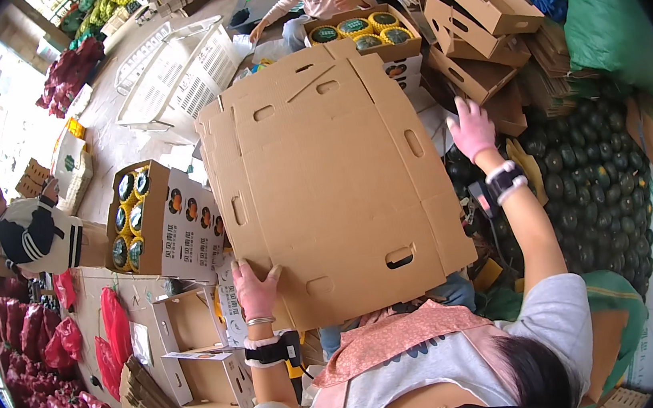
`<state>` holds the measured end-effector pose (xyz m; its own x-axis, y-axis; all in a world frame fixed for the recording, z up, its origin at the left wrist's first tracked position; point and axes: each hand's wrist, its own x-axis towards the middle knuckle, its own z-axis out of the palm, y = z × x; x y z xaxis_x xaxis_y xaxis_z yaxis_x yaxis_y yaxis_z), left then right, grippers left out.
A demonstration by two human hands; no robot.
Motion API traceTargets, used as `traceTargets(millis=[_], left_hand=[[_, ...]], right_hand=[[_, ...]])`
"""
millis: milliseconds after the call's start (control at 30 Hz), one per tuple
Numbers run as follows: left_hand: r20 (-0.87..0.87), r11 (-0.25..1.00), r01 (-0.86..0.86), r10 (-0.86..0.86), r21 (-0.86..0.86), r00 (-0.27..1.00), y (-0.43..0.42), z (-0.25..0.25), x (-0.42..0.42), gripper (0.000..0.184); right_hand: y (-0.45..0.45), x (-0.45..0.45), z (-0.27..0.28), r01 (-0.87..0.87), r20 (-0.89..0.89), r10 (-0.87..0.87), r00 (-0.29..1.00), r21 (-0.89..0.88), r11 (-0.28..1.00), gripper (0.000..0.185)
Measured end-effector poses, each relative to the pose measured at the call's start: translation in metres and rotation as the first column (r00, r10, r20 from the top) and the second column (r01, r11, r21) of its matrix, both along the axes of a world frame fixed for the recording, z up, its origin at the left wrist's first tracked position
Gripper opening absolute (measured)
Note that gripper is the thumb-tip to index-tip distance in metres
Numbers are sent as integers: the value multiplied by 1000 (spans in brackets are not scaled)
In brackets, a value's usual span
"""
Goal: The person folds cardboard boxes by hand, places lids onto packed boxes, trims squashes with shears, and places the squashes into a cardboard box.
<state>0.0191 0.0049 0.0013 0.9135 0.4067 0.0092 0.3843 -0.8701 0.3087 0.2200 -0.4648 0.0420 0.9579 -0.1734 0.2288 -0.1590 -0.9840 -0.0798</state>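
Note:
A large flat cardboard box blank (333,195) with hand slots and crease lines lies in front of me, over my lap. My left hand (256,289), in a pink glove, rests on its lower left edge with thumb and fingers apart. Beyond the right edge, my right hand (472,128), also pink-gloved, is raised with its fingers spread and holds nothing. It is nearest to the open cardboard trays (473,74) stacked at the upper right. What lies under the blank is mostly hidden.
Dark green pumpkins (584,199) are heaped at right. A box of netted pumpkins (171,222) stands at left, another box (403,48) ahead. White crates (191,74) stand beyond. One person (30,214) is at left, another (315,0) at the top. Red mesh sacks (49,381) lie lower left.

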Motion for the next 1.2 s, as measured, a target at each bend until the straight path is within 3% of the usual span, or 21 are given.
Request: traceTargets(millis=[67, 133, 200, 233, 333, 367, 467, 533, 567, 600, 633, 667, 733, 767, 800, 833, 867, 967, 1000, 1133, 1200], left_hand=[[19, 996, -33, 34, -86, 999, 1, 7, 0, 80], [26, 985, -45, 50, -164, 998, -2, 13, 1, 77], [22, 975, -43, 49, -219, 999, -1, 20, 1, 73], [84, 982, -3, 19, -187, 996, -1, 22, 1, 65], [73, 912, -19, 53, -410, 996, 10, 33, 0, 58], [5, 864, -18, 24, -504, 1000, 12, 48, 0, 44], [109, 592, 101, -22, -799, 994, 40, 69, -4, 33], [216, 612, 281, -180, -739, 960, 57, 96, -6, 35], [281, 625, 332, -183, -706, 942, 59, 106, -7, 38], [345, 640, 381, -188, -668, 920, 62, 112, -6, 41], [412, 662, 427, -191, -616, 891, 65, 118, -3, 43], [478, 683, 468, -195, -560, 856, 64, 122, 0, 45], [583, 787, 508, -241, -351, 776, 48, 135, 2, 41], [679, 807, 531, -238, -260, 694, 34, 138, 3, 40], [762, 825, 541, -241, -165, 601, 25, 140, 8, 39], [739, 901, 431, -261, -45, 621, 27, 136, 13, 33], [732, 861, 436, -117, -261, 671, 32, 137, 12, 28], [839, 850, 470, -64, -239, 541, 36, 123, 14, 21], [863, 857, 463, -46, -225, 504, 39, 114, 16, 24], [694, 570, 397, 559, -719, 454, 7, 104, 16, 53], [612, 495, 366, 570, -788, 548, 7, 102, 9, 57]], right_hand=[[2, -33, -2, 6, -240, 43, 970, 201, 980, 58], [14, -67, 5, 87, -549, 136, 825, 361, 928, 62], [15, -98, -25, -9, -432, 302, 850, 561, 828, 62], [19, -104, -21, 3, -402, 252, 880, 534, 845, 57], [8, -105, -10, 18, -317, 237, 918, 632, 775, 53], [5, -104, -2, -6, -297, 229, 927, 598, 801, 49], [-18, -94, 9, -165, -147, 275, 950, 511, 844, 45], [-28, -94, 38, -213, -65, 339, 939, 661, 719, 44], [-32, -89, 43, -443, 172, 472, 865, 703, 556, 44], [-42, -91, 57, -431, 173, 553, 815, 820, 378, 45], [-42, -93, 62, -275, 188, 550, 814, 958, 80, 53], [-40, -97, 68, -85, 199, 543, 816, 970, -228, 62], [-26, -115, 81, -32, 382, 516, 767, 825, -564, 89], [-25, -114, 78, -38, 360, 516, 777, 846, -532, 109], [-25, -116, 80, -76, 384, 534, 753, 857, -510, 107], [-22, -120, 86, -114, 406, 550, 730, 866, -487, 106], [-9, -128, 95, -146, 426, 507, 749, 853, -502, 94], [2, -141, 97, -286, 476, 305, 825, 817, -500, 73], [2, -143, 92, -332, 491, 247, 835, 809, -486, 71], [4, -146, 82, -471, 553, 163, 817, 803, -364, 65], [3, -150, 77, -520, 587, 211, 781, 800, -299, 61]])
